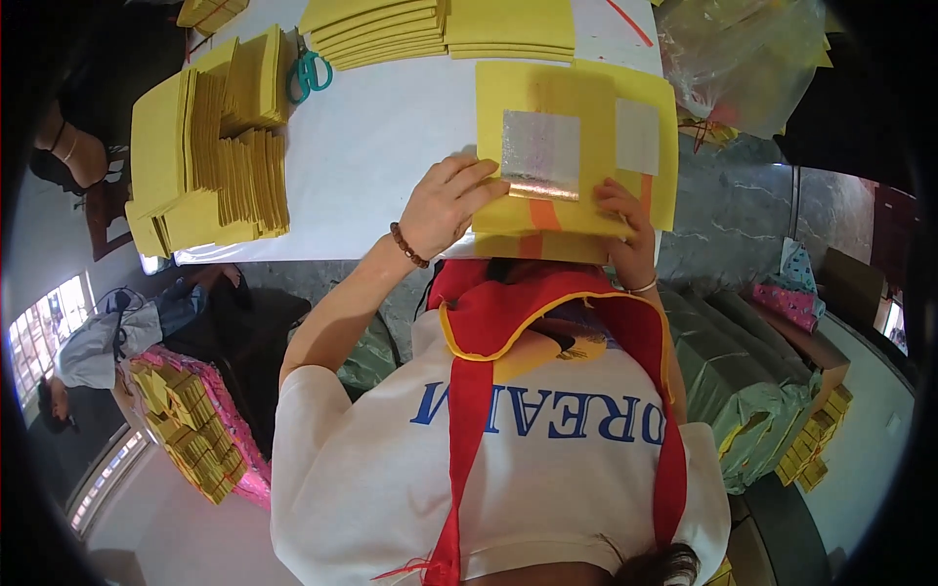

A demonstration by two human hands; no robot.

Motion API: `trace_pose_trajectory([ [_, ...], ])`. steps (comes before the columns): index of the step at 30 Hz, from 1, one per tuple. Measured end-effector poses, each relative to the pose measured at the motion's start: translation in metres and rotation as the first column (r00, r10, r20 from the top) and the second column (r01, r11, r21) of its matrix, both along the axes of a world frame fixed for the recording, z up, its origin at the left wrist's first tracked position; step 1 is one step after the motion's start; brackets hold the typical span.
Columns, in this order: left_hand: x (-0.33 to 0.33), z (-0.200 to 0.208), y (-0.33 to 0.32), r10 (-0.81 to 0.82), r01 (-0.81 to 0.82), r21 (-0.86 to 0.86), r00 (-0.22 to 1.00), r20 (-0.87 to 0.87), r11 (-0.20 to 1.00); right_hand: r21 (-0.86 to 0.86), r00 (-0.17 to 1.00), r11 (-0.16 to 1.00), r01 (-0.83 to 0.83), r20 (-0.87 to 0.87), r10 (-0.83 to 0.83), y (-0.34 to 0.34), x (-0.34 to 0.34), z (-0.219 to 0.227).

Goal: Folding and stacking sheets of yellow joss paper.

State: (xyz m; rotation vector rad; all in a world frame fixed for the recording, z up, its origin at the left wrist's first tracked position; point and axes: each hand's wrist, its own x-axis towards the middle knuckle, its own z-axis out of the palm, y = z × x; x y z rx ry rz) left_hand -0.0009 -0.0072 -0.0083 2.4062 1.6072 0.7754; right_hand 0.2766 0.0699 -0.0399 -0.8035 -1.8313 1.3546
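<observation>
A yellow paper sheet [598, 146] with a silver foil square [540, 146] and an orange stripe lies before me at the table's near edge, over more yellow paper. My left hand [451, 203], with a beaded bracelet at the wrist, grips the sheet's left side, fingertips by the foil's lower left corner. On the right side, my right hand [627, 234] has its fingers curled on the sheet; its thumb is hidden. A second foil square [637, 137] shows on the paper to the right. The foil's lower edge reflects a bright, coppery band.
On the white table [381, 156] stand yellow paper bundles [210, 146] at left, with teal scissors [309, 76] beside them. Flat yellow stacks [381, 29] lie at the far edge. A clear plastic bag [743, 59] is at far right; wrapped green bundles [733, 381] stand below.
</observation>
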Motion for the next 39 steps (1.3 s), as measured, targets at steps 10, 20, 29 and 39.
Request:
trace_pose_trajectory([
  [10, -0.001, 0.023, -0.024, -0.072, 0.133, -0.197, 0.955, 0.289, 0.971, 0.394, 0.916, 0.887, -0.241, 0.395, 0.073, 0.001, 0.009, 0.049],
  [20, 0.016, 0.002, -0.015, 0.696, 0.033, -0.762, 0.385, 0.607, 0.646, -0.046, 0.958, 0.957, 0.286, 0.047, -0.284, -0.008, -0.037, 0.044],
  [29, 0.009, 0.000, 0.001, 0.688, 0.011, -0.736, 0.346, 0.638, 0.677, -0.215, 0.941, 0.934, 0.285, 0.247, -0.231, 0.002, -0.039, 0.032],
  [39, 0.015, -0.006, 0.005, 0.714, -0.043, -0.726, 0.226, 0.662, 0.686, -0.248, 0.918, 0.904, 0.348, 0.285, -0.275, 0.001, -0.040, 0.022],
])
